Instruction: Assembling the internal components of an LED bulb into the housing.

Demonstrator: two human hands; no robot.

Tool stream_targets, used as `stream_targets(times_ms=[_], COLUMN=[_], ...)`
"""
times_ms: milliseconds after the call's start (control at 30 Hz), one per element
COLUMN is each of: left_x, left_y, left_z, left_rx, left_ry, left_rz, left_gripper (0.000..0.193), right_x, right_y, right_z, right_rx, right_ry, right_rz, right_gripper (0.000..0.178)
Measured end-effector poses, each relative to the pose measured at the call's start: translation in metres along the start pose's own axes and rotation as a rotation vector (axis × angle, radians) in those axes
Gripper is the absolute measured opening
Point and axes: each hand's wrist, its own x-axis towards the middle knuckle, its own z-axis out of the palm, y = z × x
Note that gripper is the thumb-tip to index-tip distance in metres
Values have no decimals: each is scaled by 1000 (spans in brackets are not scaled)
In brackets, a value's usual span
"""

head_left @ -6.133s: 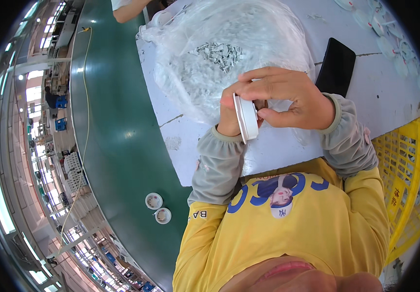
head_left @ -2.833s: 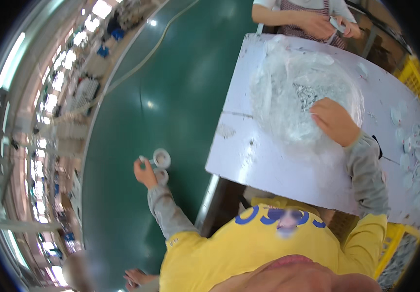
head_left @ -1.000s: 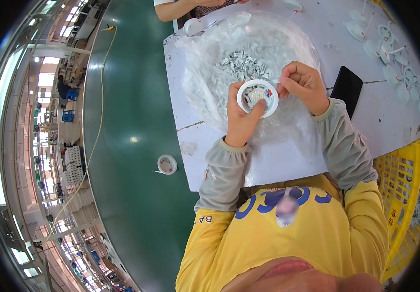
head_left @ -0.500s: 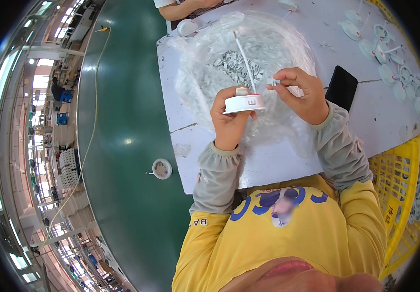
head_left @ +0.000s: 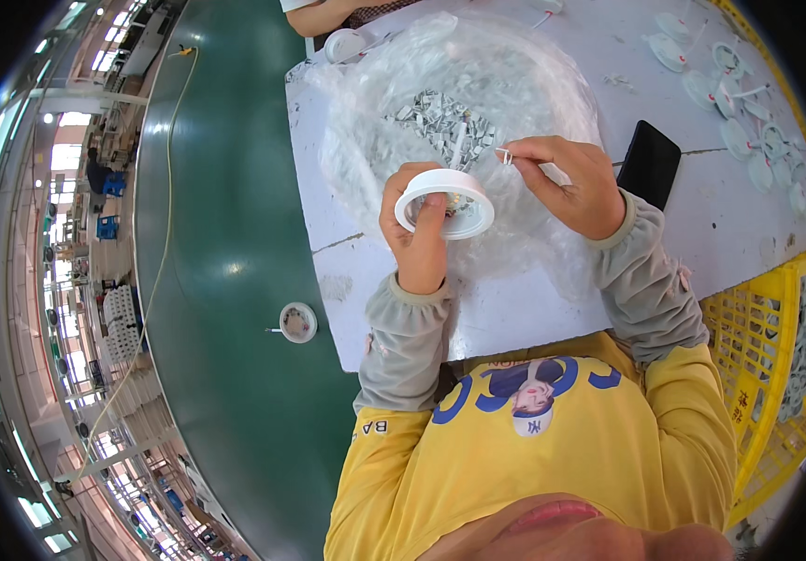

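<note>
My left hand (head_left: 414, 229) grips a white round housing (head_left: 478, 199), its thumb reaching into the hollow. The open side of the housing is tilted toward me, and small yellowish parts show inside. A white cable (head_left: 459, 145) sticks out behind it. To the right, my right hand (head_left: 571, 182) pinches a small white plastic clip (head_left: 506, 155) between thumb and index finger, apart from the housing. Under and beyond both hands spreads a clear plastic bag (head_left: 548, 89), opened out, with a heap of small grey-white pieces (head_left: 440, 122) in it.
A black phone (head_left: 651, 166) lies right of my right hand. More white round housings (head_left: 730, 98) with cables sit at the far right. A yellow basket (head_left: 749, 374) stands at the table's right edge. Another person's arm (head_left: 328, 17) rests at the far edge. One round white piece (head_left: 298, 323) lies on the green floor (head_left: 225, 402).
My left hand has turned the housing from side-on to open side toward me, the thumb now inside it. My right hand has drawn slightly left with the clip, which has turned.
</note>
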Motion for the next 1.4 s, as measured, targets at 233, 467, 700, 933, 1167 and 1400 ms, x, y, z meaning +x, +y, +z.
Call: stream_targets(times_ms=[233,467,700,933,1167,1400], left_x=[-8,-8,-7,-8,-8,-9], left_y=[13,8,8,8,-1,-2], left_z=[12,22,19,20,14,15], left_rx=[228,168,151,92,-72,-145], left_ry=[-104,-78,-134,-141,-215,-235], left_rz=[-228,-291,-314,-314,-427,-456], left_gripper=[9,14,22,26,31,30], right_x=[-4,-3,-4,-5,-6,-3], right_y=[1,8,10,14,30,21], right_z=[5,6,1,2,1,-6], right_rx=[202,207,461,474,595,653], right_ry=[19,-117,-186,-185,-241,-308], right_rz=[206,317,407,384,362,543], right_gripper=[13,13,11,10,9,9])
